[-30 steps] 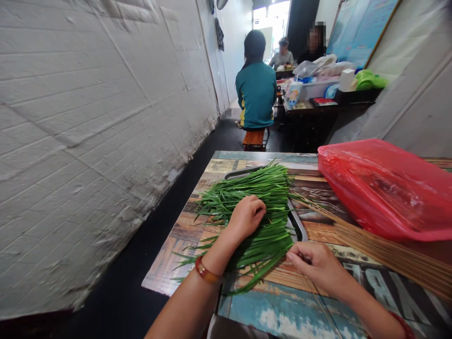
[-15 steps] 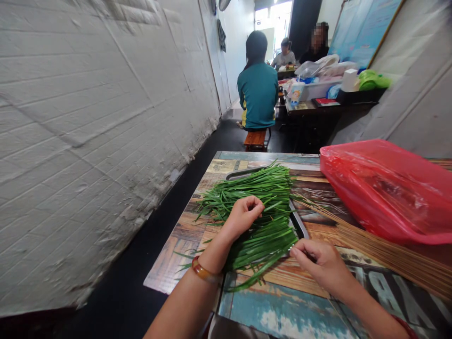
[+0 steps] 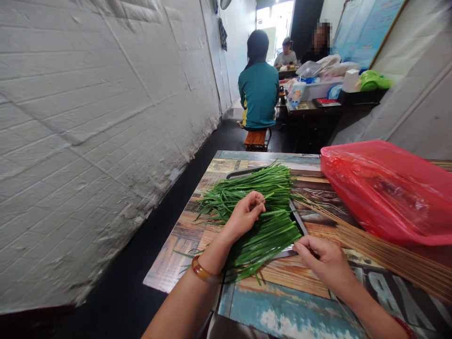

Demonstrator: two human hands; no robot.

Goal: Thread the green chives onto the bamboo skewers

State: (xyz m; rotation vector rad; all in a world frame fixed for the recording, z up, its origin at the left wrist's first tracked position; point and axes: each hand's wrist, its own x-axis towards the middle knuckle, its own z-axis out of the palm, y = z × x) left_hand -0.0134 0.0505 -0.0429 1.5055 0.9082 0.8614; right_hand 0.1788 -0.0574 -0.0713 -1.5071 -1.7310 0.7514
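A heap of long green chive leaves (image 3: 263, 207) lies on a metal tray (image 3: 299, 223) on the painted wooden table (image 3: 282, 306). My left hand (image 3: 245, 214) rests on the heap, fingers pinched on a few leaves that stick out to the right. My right hand (image 3: 323, 261) is closed just right of the tray's near corner, pinching a thin bamboo skewer whose tip points toward the leaves. A bracelet sits on my left wrist.
A bundle of bamboo skewers (image 3: 384, 252) lies across the table on the right, partly under a red plastic bag (image 3: 384, 193). A white brick wall (image 3: 99, 132) runs along the left. A person in a teal top (image 3: 259, 92) sits on a bench ahead; others sit beyond.
My left hand has lifted and pinched a few leaves from the heap. My right hand has shifted slightly right and away along the tray edge.
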